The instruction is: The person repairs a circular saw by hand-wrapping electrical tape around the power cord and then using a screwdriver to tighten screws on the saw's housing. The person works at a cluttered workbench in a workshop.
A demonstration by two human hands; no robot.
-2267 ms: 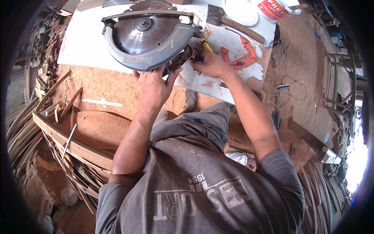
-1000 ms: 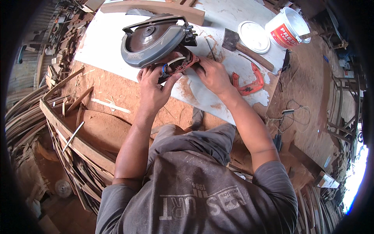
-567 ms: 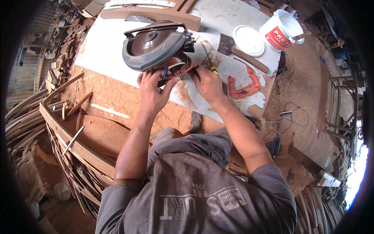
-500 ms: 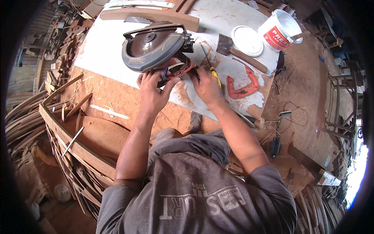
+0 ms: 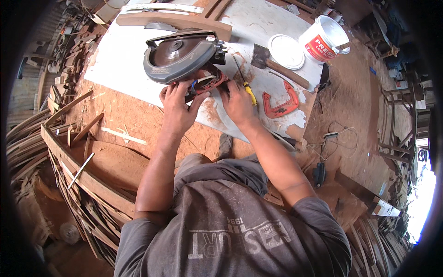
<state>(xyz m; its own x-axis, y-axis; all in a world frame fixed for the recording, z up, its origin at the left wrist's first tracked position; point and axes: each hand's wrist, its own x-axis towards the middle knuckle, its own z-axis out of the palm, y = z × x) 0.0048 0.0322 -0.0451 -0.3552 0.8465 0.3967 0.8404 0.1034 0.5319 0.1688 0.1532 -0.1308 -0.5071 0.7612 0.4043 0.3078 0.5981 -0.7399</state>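
Note:
A circular saw (image 5: 182,57) with a dark grey guard lies on the white board, its round blade facing up. Its red handle part (image 5: 212,81) is uncovered, showing pale and blue wires inside. My left hand (image 5: 177,107) is closed at the handle's near left side, thumb and fingers pinching around the blue-wire end. Against the handle's right end, my right hand (image 5: 238,104) has its fingers curled; their tips are partly hidden. Right of that hand lie a yellow-handled screwdriver (image 5: 249,92) and a loose red handle cover (image 5: 281,102).
On the white board (image 5: 120,60) are a wooden-handled mallet (image 5: 288,74), a round white lid (image 5: 286,51) and a white bucket (image 5: 323,39). Wooden pieces (image 5: 175,22) lie along the far side. Thin wood strips (image 5: 92,198) are stacked at left; a cable (image 5: 344,143) lies at right.
The whole view has shifted slightly, moving the board's things a little left. Both hands stay at the saw handle, with only slight finger movement.

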